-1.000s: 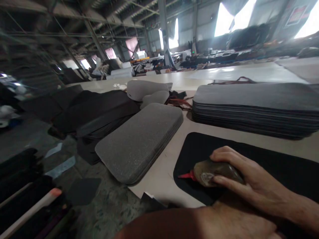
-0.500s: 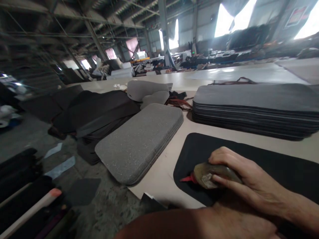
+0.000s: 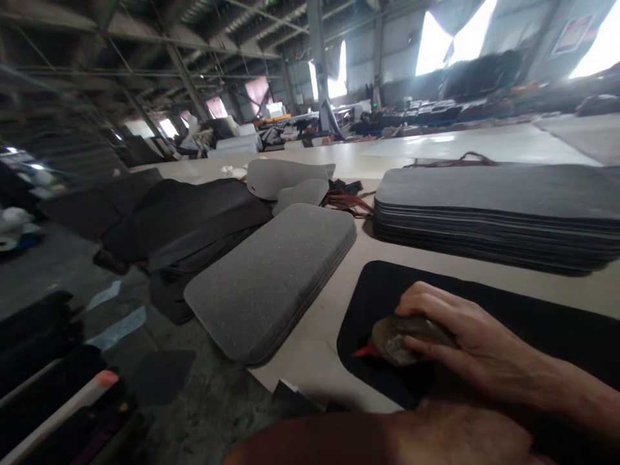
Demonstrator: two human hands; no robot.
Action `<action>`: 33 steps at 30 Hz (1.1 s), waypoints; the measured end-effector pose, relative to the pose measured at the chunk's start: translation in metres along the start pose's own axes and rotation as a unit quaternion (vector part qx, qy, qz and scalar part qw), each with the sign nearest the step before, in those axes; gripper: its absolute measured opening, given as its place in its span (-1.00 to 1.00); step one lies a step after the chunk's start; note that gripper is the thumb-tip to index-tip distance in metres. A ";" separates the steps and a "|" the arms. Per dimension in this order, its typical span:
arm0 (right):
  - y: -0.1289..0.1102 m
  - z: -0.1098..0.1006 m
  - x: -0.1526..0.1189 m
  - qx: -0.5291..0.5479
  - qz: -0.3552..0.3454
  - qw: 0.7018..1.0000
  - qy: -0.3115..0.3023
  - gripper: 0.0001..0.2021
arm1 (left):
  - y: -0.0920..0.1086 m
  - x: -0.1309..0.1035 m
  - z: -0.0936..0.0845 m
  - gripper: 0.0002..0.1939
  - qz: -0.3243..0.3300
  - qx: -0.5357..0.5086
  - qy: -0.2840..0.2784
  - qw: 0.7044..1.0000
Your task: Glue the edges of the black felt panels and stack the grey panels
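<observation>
**Bottle held on black sheet at table edge**

On the floor at far left lie dark offcuts and a pale tube with an orange tip [image 3: 58, 407]. Next comes a heap of black fabric [image 3: 179, 216] that overhangs the edge of the beige table [image 3: 314, 336]. Beside it rests a stack of grey foam pads [image 3: 271, 278], its near corner projecting past the table edge. Behind this stack lie two curved grey pieces [image 3: 288, 177]. At the bottom of the view, a forearm crosses the frame; the left hand itself is not in view. Right of centre, a black sheet [image 3: 533, 323] lies flat on the table. The right hand [image 3: 465, 342] rests on this sheet, fingers closed around a brownish bottle [image 3: 394, 336] whose red nozzle [image 3: 363, 352] points left, low over the sheet. Behind the sheet stands a tall stack of dark grey sheets [image 3: 494, 206].
</observation>
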State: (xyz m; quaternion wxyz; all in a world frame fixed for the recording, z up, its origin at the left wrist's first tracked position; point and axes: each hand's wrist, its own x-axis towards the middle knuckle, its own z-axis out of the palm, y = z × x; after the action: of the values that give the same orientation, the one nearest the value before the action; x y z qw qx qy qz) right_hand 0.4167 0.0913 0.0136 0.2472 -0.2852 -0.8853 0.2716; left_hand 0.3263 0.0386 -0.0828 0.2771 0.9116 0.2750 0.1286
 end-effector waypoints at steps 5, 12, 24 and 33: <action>0.010 -0.009 0.015 -0.069 -0.004 0.997 0.023 -0.92 | 0.003 -0.002 -0.014 -0.43 0.039 0.040 0.042 0.998; 0.044 -0.023 0.034 -0.155 0.029 0.984 0.078 -0.87 | 0.004 -0.006 -0.012 -0.52 0.018 0.057 0.056 0.997; 0.090 -0.052 0.064 -0.254 0.075 0.953 0.146 -0.79 | -0.001 -0.003 -0.011 -0.55 0.023 -0.008 0.054 0.998; 0.094 -0.083 0.052 -0.308 0.127 0.935 0.120 -0.78 | 0.004 -0.006 -0.020 -0.56 -0.014 -0.065 0.065 0.996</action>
State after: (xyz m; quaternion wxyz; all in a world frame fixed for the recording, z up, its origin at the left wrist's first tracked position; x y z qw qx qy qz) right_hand 0.4633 0.2176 0.0311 0.2156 -0.4879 -0.8456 -0.0212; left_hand 0.3151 0.0410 -0.0646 0.3193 0.8774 0.2965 0.2009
